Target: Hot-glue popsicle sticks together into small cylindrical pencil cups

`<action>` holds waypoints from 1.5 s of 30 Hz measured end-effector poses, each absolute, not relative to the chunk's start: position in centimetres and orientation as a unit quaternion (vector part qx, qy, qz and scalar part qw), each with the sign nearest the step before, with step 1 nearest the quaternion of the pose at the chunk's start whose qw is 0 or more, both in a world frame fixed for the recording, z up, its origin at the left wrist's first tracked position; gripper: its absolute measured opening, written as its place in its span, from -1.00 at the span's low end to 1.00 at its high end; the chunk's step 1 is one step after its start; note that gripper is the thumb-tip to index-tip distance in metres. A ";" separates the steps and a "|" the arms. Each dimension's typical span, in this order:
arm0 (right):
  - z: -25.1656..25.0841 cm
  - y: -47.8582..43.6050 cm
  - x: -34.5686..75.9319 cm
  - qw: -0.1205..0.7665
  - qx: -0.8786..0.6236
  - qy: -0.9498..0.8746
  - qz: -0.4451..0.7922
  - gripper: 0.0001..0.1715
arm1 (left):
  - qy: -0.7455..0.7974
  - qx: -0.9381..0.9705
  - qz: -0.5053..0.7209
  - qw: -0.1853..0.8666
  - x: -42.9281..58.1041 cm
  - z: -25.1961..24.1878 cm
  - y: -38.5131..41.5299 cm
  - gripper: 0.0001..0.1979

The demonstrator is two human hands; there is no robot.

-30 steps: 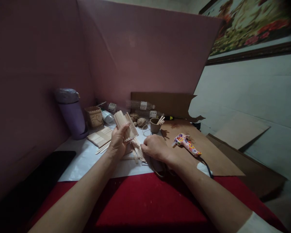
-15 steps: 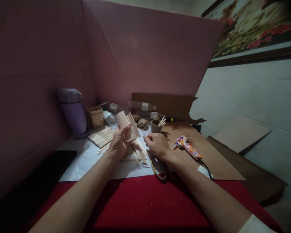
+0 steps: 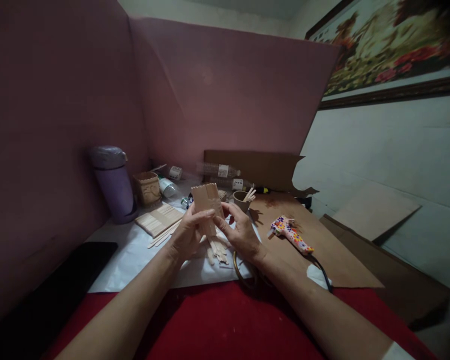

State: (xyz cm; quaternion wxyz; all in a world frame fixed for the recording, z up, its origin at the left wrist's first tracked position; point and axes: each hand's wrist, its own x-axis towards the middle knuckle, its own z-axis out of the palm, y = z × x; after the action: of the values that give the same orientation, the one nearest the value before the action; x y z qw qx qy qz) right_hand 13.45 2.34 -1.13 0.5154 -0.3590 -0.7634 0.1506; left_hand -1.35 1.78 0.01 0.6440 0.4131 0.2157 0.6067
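Observation:
A small box-like piece of pale wooden craft sticks (image 3: 205, 196) stands upright above the table, one flat, scallop-topped wall facing me. My left hand (image 3: 187, 231) grips it from the left, thumb across its lower front. At its right edge my right hand (image 3: 243, 233) is closed, thumb and fingers bent around the side; what its fingertips pinch is partly hidden. Loose craft sticks (image 3: 218, 250) lie below both hands. Behind my right hand stands a cup (image 3: 241, 201) with a few sticks in it.
A flower-patterned glue gun (image 3: 290, 235) lies on brown cardboard (image 3: 341, 262) at right, its cord running toward me. At left are a banded stack of sticks (image 3: 158, 218), a brown decorated box (image 3: 148, 189) and a purple tumbler (image 3: 114, 187). Plastic bottles (image 3: 219, 171) lie behind.
The craft-stick piece has turned, showing a flat wall instead of its hollow side. My right hand has moved left from beside the cup onto its right edge. The view has tilted slightly up.

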 end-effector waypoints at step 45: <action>-1.5 0.9 12.9 0.534 -0.304 -0.783 -0.096 -0.64 | 0.153 0.253 0.555 0.777 -2.9 0.7 2.0 -0.67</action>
State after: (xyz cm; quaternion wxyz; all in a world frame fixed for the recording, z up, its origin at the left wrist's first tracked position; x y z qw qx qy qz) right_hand 12.89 0.94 -1.47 0.5339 -0.3039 -0.7832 -0.0956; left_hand -2.87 2.03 0.67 0.7772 0.2534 0.1532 0.5552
